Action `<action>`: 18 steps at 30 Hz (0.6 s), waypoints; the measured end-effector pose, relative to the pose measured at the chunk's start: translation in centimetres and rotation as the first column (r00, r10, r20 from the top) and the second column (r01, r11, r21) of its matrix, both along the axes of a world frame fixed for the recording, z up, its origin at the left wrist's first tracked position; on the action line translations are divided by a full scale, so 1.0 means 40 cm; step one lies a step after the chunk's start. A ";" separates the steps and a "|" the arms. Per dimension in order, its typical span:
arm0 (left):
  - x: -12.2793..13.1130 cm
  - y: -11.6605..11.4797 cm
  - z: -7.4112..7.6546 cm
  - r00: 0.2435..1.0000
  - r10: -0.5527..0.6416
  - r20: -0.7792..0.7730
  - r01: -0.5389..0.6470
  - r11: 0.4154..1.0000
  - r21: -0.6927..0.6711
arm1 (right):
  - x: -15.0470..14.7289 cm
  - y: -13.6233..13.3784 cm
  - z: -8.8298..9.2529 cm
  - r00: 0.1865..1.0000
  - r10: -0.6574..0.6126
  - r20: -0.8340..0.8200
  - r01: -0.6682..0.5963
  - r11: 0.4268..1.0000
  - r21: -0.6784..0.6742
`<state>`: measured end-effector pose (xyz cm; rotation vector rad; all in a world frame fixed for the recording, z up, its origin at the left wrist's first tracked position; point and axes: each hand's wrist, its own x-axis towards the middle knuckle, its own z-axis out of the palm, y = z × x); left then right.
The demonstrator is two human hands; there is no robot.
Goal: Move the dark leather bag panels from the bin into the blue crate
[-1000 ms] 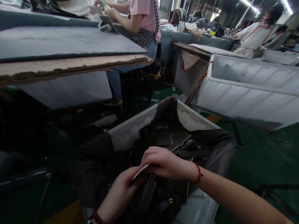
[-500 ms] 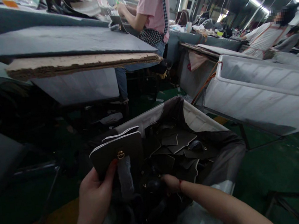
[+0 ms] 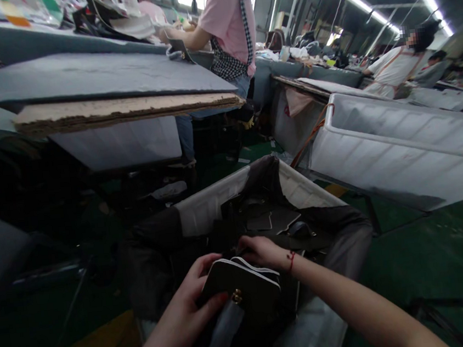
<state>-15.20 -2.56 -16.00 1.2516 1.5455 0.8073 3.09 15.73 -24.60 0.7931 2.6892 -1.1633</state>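
My left hand (image 3: pixel 187 308) grips several dark bag panels (image 3: pixel 255 298) with pale edges, thumb on the front and fingers behind. The front panel carries a gold clasp (image 3: pixel 236 296), and a translucent strip (image 3: pixel 223 334) hangs below it. Just behind these panels, my right hand (image 3: pixel 262 252) has its fingers bent and closed on a dark bag piece, whose shape is mostly hidden by the hand and panels. Both hands are over a pale bin (image 3: pixel 202 212) lined with dark cloth. Inside it lie more dark panels (image 3: pixel 280 221) and a dark curved handle (image 3: pixel 302 228).
A grey-topped worktable (image 3: pixel 92 75) with a rough board edge (image 3: pixel 125 110) spans the upper left. A person in pink (image 3: pixel 226 27) works behind it. To the right stands a large white tub (image 3: pixel 403 150); another person in white (image 3: pixel 396 70) is beyond it.
My left hand has moved right and down with the panels, which are now tilted. My right hand has come up from the pile to just behind them. The view has shifted slightly.
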 end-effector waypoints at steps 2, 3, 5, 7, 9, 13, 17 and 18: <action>0.026 0.015 -0.009 0.978 -0.040 -0.205 0.050 0.998 0.045 | 0.000 0.034 0.131 0.991 0.135 -0.001 -0.133 0.978 0.162; 0.037 0.022 -0.013 0.958 -0.037 -0.285 0.063 0.995 0.083 | -0.004 0.037 0.194 0.971 0.238 0.025 -0.237 0.940 0.247; 0.054 0.034 -0.020 0.937 -0.060 -0.345 0.118 0.982 0.149 | -0.019 0.022 0.295 0.895 0.437 0.096 -0.439 0.819 0.370; 0.067 0.039 -0.027 0.940 -0.133 -0.315 0.186 0.972 0.145 | -0.044 -0.007 0.352 0.812 0.576 0.092 -0.551 0.706 0.445; 0.078 0.038 -0.035 0.947 -0.162 -0.279 0.206 0.969 0.135 | -0.076 -0.030 0.372 0.757 0.653 0.022 -0.578 0.653 0.490; 0.077 0.034 -0.039 0.977 0.039 -0.209 0.007 0.977 0.212 | -0.148 -0.026 0.386 0.786 0.605 -0.124 -0.497 0.739 0.456; 0.020 0.023 -0.013 0.926 0.348 -0.145 -0.302 0.915 0.268 | -0.173 0.039 0.367 0.789 0.189 -0.584 0.000 0.951 0.308; -0.001 0.013 -0.005 0.868 0.478 -0.138 -0.428 0.859 0.282 | -0.164 0.054 0.337 0.761 0.026 -0.648 0.170 0.956 0.239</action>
